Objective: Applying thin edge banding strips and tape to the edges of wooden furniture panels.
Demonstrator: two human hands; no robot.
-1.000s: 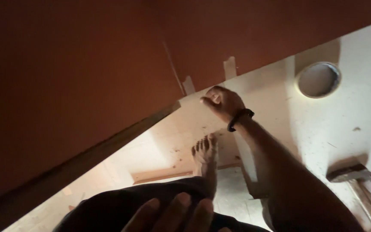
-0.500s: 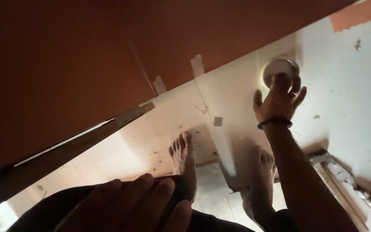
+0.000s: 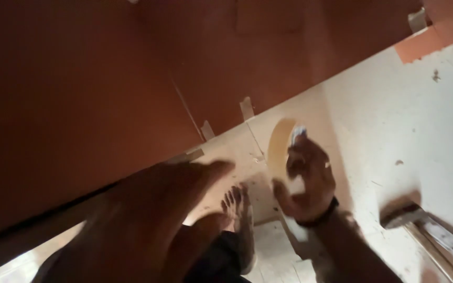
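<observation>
My right hand (image 3: 306, 181) holds a pale roll of tape (image 3: 280, 144) upright by its rim, just in front of the edge of a large reddish-brown board (image 3: 132, 78). A dark band circles that wrist. My left hand (image 3: 148, 220) is blurred and close to the camera, fingers spread, reaching up toward the board's lower edge and holding nothing. Short strips of tape (image 3: 246, 108) stick across the board's edge onto the pale surface (image 3: 394, 115). My bare foot (image 3: 239, 215) stands below, between the two hands.
A hammer (image 3: 420, 222) lies on the pale surface at the lower right. An orange-brown patch (image 3: 418, 44) shows at the upper right corner. Light floor tiles (image 3: 273, 257) show beneath my foot.
My right hand has lifted the tape roll off the pale surface and brought it left toward the board's edge. My left hand has risen from my lap toward the board.
</observation>
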